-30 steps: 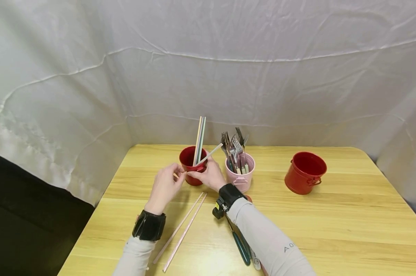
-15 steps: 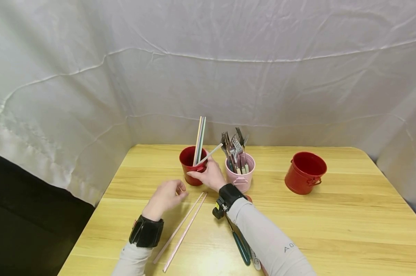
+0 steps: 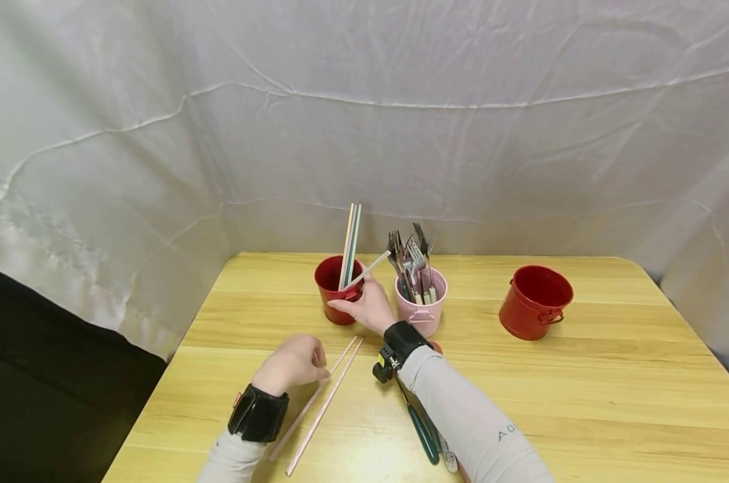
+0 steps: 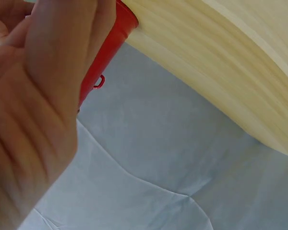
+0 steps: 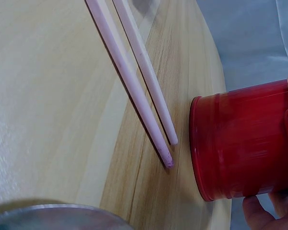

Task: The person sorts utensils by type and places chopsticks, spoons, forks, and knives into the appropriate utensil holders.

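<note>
My right hand grips the left red bucket near its handle, thumb in front and fingers round the side. Several pale chopsticks stand in that bucket, and a white chopstick leans out of it to the right, above the hand. In the right wrist view the bucket fills the right side, with fingers against its wall. My left hand is low over the table, fingers bent loosely, fingertips right at one of two pink chopsticks lying there.
A pink bucket full of forks stands right of the gripped bucket. Another red bucket is farther right. Under the right forearm lie green-handled cutlery and other utensils. A grey curtain hangs behind the wooden table.
My left hand has come away from the red bucket, moving down and toward me to the pink chopsticks. The right hand and bucket have stayed put.
</note>
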{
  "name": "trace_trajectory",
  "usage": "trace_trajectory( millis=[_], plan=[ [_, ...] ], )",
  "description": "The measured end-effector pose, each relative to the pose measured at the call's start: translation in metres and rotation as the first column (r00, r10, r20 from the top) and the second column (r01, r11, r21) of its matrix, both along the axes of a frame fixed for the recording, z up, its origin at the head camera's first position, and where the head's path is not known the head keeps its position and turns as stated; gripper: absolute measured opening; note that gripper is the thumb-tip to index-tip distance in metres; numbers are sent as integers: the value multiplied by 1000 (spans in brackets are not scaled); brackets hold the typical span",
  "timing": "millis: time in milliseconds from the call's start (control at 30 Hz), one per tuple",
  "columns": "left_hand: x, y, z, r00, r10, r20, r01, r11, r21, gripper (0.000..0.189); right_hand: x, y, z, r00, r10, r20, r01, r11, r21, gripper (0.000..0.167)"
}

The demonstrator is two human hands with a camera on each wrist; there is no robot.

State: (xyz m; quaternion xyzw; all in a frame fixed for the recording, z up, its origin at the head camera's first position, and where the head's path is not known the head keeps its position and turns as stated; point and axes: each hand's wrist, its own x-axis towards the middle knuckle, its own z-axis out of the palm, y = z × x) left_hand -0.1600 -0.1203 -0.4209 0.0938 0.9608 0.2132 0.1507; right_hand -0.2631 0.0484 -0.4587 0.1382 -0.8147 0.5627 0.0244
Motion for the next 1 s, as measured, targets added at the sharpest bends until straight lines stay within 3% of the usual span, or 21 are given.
trace_trajectory(
  millis=[133, 367, 733, 1000],
  plan=[
    [2, 1, -2, 999, -3, 36, 3, 1000, -1, 21, 0, 0, 0, 1000, 0, -2, 0, 1000, 4, 96],
    [5, 5, -9, 1000, -28, -7, 28, 999, -43, 21, -1, 0, 1, 1000, 5, 17, -5, 1000, -18, 98],
    [6, 13, -18, 999, 9, -41, -12, 998, -64, 18, -2, 2, -1, 1000, 12, -20, -12, 1000, -6, 92],
    [9, 12, -16, 999, 38, -35, -42, 995, -93, 20, -1, 1, -1, 1000, 1, -3, -1, 1000, -8, 95]
  ],
)
